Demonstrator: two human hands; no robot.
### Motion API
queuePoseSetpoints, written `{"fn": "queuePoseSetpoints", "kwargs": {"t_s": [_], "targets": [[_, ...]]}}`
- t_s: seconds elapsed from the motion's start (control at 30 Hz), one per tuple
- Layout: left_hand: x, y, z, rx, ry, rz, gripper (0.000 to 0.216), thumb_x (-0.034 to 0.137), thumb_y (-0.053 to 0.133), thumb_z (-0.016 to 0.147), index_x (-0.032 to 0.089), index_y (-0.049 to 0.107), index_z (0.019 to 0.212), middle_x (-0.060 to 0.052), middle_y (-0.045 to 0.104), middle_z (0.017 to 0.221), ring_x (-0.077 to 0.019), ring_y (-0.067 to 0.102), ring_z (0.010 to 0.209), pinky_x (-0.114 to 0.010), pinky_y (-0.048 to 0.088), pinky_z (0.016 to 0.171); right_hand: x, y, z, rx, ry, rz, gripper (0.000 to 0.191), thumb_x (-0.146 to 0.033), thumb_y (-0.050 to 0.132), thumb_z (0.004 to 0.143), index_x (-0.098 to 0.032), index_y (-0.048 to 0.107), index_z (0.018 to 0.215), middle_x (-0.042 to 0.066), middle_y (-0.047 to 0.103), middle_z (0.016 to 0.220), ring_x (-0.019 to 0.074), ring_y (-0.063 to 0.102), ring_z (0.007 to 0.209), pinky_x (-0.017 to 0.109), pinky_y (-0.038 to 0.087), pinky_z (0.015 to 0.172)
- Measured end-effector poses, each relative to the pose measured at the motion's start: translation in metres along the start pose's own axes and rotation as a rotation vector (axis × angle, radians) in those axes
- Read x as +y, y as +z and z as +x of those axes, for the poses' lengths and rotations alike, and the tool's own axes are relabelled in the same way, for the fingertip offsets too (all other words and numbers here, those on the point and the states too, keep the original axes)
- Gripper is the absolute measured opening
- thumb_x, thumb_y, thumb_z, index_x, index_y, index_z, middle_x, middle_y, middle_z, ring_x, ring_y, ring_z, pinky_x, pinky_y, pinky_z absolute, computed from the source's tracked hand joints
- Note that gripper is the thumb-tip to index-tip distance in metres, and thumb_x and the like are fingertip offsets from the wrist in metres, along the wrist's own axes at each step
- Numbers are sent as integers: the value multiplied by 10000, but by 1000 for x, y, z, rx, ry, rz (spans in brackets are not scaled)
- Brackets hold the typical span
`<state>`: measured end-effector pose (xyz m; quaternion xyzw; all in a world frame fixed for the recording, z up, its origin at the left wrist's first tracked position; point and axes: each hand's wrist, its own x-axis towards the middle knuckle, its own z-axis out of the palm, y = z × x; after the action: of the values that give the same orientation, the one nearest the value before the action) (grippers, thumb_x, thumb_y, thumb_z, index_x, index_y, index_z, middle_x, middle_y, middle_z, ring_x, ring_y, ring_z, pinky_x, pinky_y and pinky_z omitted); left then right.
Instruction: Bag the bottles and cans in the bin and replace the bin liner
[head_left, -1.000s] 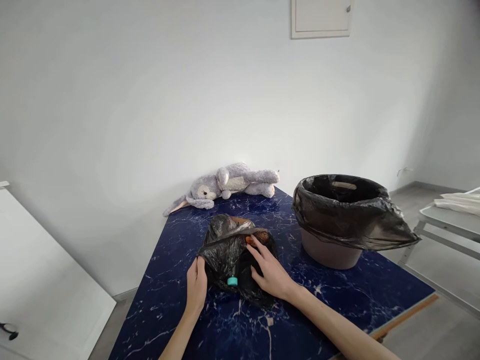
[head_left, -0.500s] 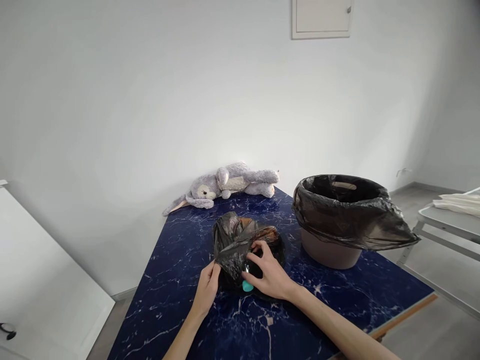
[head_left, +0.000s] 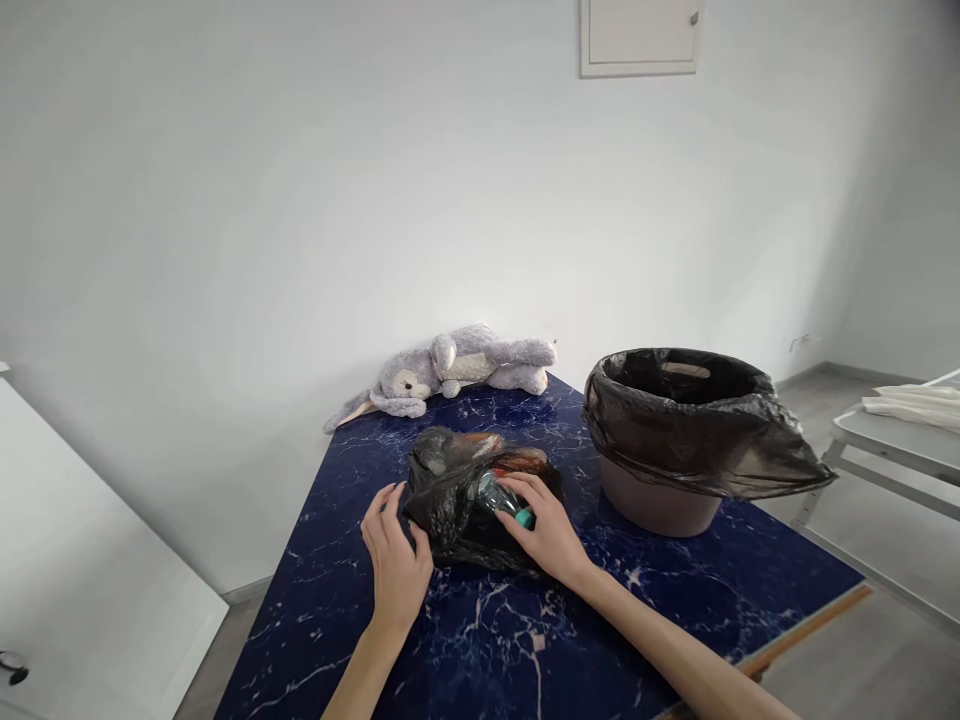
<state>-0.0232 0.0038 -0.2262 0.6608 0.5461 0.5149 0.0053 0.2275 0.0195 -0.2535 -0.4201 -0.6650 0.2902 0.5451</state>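
Well, the right hand grips a clear bottle aslant over the black bag, teal cap toward the table's near edge; the left hand, fingers loosely parted, touches the bag.

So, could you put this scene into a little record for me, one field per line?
Left grip: bare hand, fingers spread at the left edge of a crumpled black bag
Right grip: bare hand, holding a clear bottle with a teal cap
Surface: dark blue marbled table
Far end: gray plush toy, lying down
Right side: bin with a black liner
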Motion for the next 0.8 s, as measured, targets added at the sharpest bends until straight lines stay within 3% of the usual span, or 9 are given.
{"fn": "queuePoseSetpoints", "kwargs": {"t_s": [0.17,0.27,0.37,0.47,0.63,0.8], "targets": [[18,1,-14,-169,557,234,563,70,528,963,304,520,1475,-139,529,1504,-334,445,1464,-556,367,1190,-2,-14,11,220,138,225,399,-559,725,914,-257,740,1175,102,751,1219,299,722,1041,413,599,866],[24,4,-20,-277,704,311,563,61,513,972,296,496,1483,-116,570,1501,-311,472,1455,-518,383,1191,-1,-22,17,362,212,383,428,-595,759,877,-224,724,1088,100,771,1174,227,713,813,358,578,728],[28,6,-23,-310,684,294,533,132,542,997,298,454,1495,-115,581,1502,-313,496,1444,-527,400,1184,0,-27,21,434,269,534,462,-614,783,849,-210,695,1055,111,795,1089,208,693,735,301,504,554],[32,7,-24,-268,640,230,588,247,638,985,287,387,1515,-151,559,1506,-340,495,1441,-560,418,1166,0,-29,22,422,315,645,463,-614,818,814,-192,710,969,120,802,983,205,697,701,255,390,430],[35,6,-20,-244,510,167,752,400,753,919,280,341,1536,-185,545,1515,-387,511,1412,-608,423,1139,-4,-29,22,365,357,769,455,-593,891,732,-195,716,865,76,750,829,294,779,927,190,275,356],[28,5,-15,-356,407,130,558,452,750,917,291,536,1407,-128,693,1343,-353,649,1247,-530,512,1053,-1,-28,23,292,360,849,452,-584,901,733,-197,705,863,61,716,813,295,781,971,180,313,331]]}}
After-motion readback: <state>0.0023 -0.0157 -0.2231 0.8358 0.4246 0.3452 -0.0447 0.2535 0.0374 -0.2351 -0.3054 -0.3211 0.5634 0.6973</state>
